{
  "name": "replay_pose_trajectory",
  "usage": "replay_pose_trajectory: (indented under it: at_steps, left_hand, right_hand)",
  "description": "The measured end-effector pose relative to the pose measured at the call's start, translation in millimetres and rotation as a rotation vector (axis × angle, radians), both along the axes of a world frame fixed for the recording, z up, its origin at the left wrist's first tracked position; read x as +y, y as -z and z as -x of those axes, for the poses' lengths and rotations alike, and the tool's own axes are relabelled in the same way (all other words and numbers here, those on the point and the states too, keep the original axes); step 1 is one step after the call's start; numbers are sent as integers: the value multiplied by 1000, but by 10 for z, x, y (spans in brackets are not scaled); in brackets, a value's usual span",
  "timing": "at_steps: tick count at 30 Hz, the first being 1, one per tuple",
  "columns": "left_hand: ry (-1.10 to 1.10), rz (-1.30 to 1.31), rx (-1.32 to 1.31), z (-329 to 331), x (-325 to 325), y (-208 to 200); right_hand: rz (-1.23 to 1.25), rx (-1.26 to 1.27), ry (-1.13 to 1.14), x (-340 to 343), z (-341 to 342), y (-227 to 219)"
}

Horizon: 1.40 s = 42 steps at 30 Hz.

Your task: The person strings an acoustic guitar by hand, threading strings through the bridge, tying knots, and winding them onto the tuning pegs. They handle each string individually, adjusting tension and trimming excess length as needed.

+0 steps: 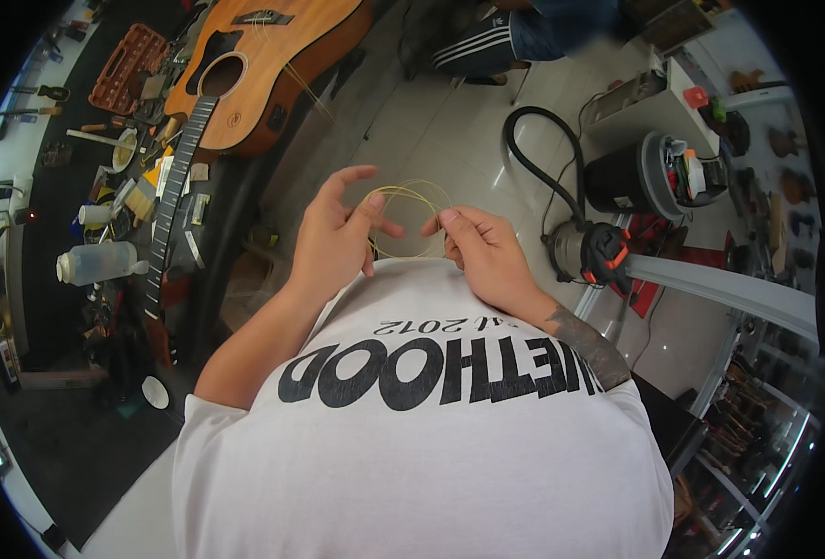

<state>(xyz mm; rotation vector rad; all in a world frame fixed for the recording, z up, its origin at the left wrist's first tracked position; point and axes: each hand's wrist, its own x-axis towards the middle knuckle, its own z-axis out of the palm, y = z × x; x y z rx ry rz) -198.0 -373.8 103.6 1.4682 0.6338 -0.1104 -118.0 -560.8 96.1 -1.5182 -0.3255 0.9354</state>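
A thin, brass-coloured guitar string [411, 189] is wound into a loose coil in front of my white shirt. My left hand [340, 224] pinches the coil's left side between thumb and a finger, its upper fingers raised away. On the coil's right side, my right hand [480, 244] grips the string between thumb and forefinger, the other fingers curled under. An acoustic guitar [287, 70] lies on the bench at the upper left, its neck pointing toward me. Loose string ends stick out past the guitar's body.
The dark workbench [68, 466] on my left carries a plastic bottle [101, 265], brushes and a red tool case [128, 67]. On the right stand a shop vacuum [588, 252] with a black hose and a full bin [628, 179]. Another person's leg [482, 47] shows at the top.
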Motion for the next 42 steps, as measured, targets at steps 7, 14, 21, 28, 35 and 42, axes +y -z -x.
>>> replay_pose_trajectory:
  at_steps: [7,14,21,28,35,42]
  left_hand:
    - [-19,-298,-114,-14,-32,189]
    - [-137,-192,-440,-41,-28,271]
    - [-353,116,-328,-100,280,221]
    - [-274,133,-313,-155,676,320]
    - [314,-729,-273,61,1223,503]
    - [481,-734,-141,186,1344,323]
  right_hand:
    - [17,78,404,35,-62,179]
    - [-46,261,524,66,-93,182]
    - [-107,495,679,168,-66,275]
    - [-49,464,664,283,29,368]
    - [-266,486,1084,22,-68,449]
    - [460,491,884,-499,226,1049]
